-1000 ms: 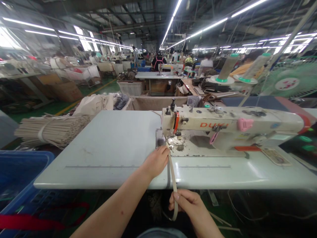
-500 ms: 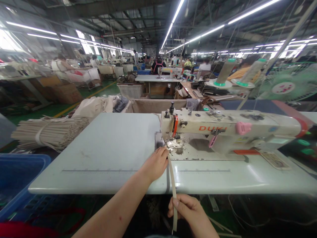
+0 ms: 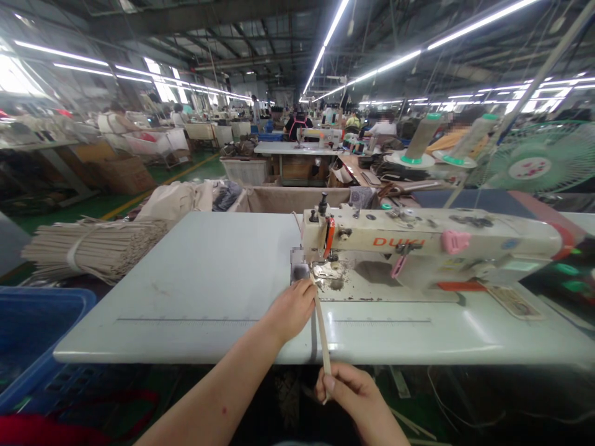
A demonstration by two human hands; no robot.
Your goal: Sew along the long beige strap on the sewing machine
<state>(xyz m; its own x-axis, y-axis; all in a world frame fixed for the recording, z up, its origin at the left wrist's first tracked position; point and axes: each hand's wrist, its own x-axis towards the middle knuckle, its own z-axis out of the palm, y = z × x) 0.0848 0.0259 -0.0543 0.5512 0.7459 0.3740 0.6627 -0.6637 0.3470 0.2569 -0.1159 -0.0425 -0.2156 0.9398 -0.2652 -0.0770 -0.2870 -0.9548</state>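
A narrow beige fabric strip (image 3: 322, 325) runs from the needle area of a sewing machine (image 3: 432, 238) down over the table's front edge. My left hand (image 3: 294, 306) is closed on the strip's upper part, its fingertips just in front of the presser foot. Below the table edge, my right hand (image 3: 346, 390) pinches the strip near its lower end between thumb and fingers. Between the two hands the strip hangs slightly curved. The fingertips of my left hand partly hide the strip where it meets the machine.
A tied bundle of beige strips (image 3: 93, 244) lies left of the sewing table (image 3: 209, 266). A blue basket (image 3: 41, 334) stands at lower left. Behind the machine are thread cones (image 3: 421, 139) and a green fan (image 3: 534, 164). Other people work at machines farther back.
The strip has moved forward toward the machine, and less of its tail shows below my right hand. Both hands stay in nearly the same places.
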